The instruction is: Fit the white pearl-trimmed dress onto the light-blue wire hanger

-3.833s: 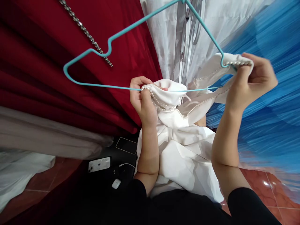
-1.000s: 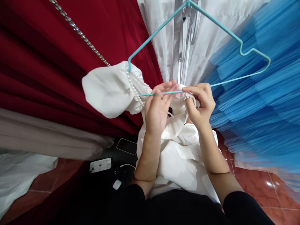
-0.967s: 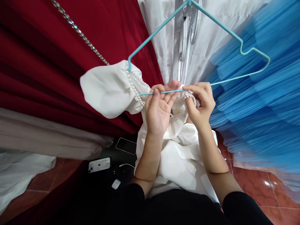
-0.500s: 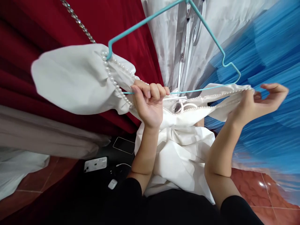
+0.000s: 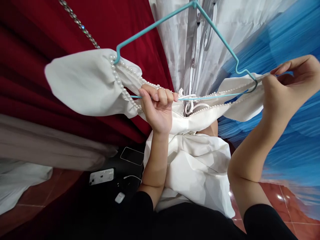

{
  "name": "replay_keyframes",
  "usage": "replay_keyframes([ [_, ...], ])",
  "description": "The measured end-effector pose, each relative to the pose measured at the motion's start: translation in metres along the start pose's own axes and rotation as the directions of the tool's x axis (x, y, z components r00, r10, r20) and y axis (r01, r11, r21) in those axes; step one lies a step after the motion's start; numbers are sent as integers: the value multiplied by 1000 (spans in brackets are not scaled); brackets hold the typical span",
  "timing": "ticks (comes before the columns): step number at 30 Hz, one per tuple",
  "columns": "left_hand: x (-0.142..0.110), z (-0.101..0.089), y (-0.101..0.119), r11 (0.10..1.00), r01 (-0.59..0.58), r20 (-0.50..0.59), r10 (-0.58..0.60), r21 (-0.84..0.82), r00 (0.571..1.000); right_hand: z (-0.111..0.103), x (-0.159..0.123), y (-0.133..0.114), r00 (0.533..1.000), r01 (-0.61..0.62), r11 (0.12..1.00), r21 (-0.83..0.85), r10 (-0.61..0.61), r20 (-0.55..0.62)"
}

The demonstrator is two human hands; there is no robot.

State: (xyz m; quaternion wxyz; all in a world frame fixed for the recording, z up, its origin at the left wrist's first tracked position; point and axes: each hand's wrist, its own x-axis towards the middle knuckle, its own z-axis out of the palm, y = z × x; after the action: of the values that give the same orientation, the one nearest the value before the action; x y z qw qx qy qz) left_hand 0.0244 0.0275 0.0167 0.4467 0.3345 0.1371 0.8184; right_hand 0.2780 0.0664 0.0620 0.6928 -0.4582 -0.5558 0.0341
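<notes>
My left hand (image 5: 158, 108) is closed around the lower bar of a light blue hanger (image 5: 155, 24), in the middle of the view. A white dress (image 5: 192, 163) with pearl-trimmed edges hangs from it, its left puff sleeve (image 5: 82, 81) looped over the hanger's left end. At the right, my right hand (image 5: 290, 83) pinches the pearl-edged opening of the other sleeve (image 5: 247, 110) and draws it outward. The hanger's right end now lies within that opening. White lacing cord (image 5: 190, 106) shows at the dress's middle.
Red cloth (image 5: 135, 20) hangs at the left, a white curtain (image 5: 172, 40) behind, and blue tulle (image 5: 282, 133) at the right. Two phones, a white one (image 5: 102, 176) and a dark one (image 5: 132, 156), lie on a black surface beside a small white case (image 5: 120, 197).
My right hand has moved up and to the right, pulling the sleeve opening out over the hanger's right end. My left hand has kept its grip, nearly still.
</notes>
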Motion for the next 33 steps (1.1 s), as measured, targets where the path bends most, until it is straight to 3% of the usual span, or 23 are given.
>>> replay_keyframes([
  [4,2,-2,-1,1000,-16,48,17,-18,999,-2,-1,-4,997,42,999,-6,-42,69],
  [10,-1,0,-2,1000,-6,31,6,-1,1000,35,4,-37,974,104,994,21,-106,202],
  [13,-1,-1,-2,1000,8,29,-8,12,1000,39,-15,-60,976,91,993,80,-105,191],
  [16,-1,-1,-3,999,16,6,-17,49,1000,33,-49,-75,979,-49,976,211,5,202],
  [17,-1,-1,-4,998,14,2,-14,59,1000,32,-61,-76,953,-143,961,236,69,295],
  [18,-1,-1,-4,998,10,-4,-10,67,1000,34,-73,-76,895,-256,938,233,140,423],
  [19,-1,-1,-5,997,9,-10,-8,76,1000,37,-84,-74,806,-376,904,206,209,554],
  [21,-1,0,-5,995,14,-26,-11,97,1000,49,-103,-67,625,-583,795,167,308,718],
  [22,-1,1,-6,994,20,-34,-16,108,999,57,-109,-63,582,-667,717,202,333,742],
  [23,-1,1,-6,993,27,-41,-23,118,999,66,-114,-59,576,-732,621,279,344,742],
  [26,-3,1,-11,988,58,-54,-51,142,997,88,-121,-46,652,-759,298,580,359,668],
  [30,-13,-5,-20,982,150,-18,-149,118,989,99,-121,-29,712,-622,-86,778,352,608],
  [33,-28,-13,-17,950,283,35,-290,131,956,98,-120,-25,725,-534,-226,815,375,579],
])
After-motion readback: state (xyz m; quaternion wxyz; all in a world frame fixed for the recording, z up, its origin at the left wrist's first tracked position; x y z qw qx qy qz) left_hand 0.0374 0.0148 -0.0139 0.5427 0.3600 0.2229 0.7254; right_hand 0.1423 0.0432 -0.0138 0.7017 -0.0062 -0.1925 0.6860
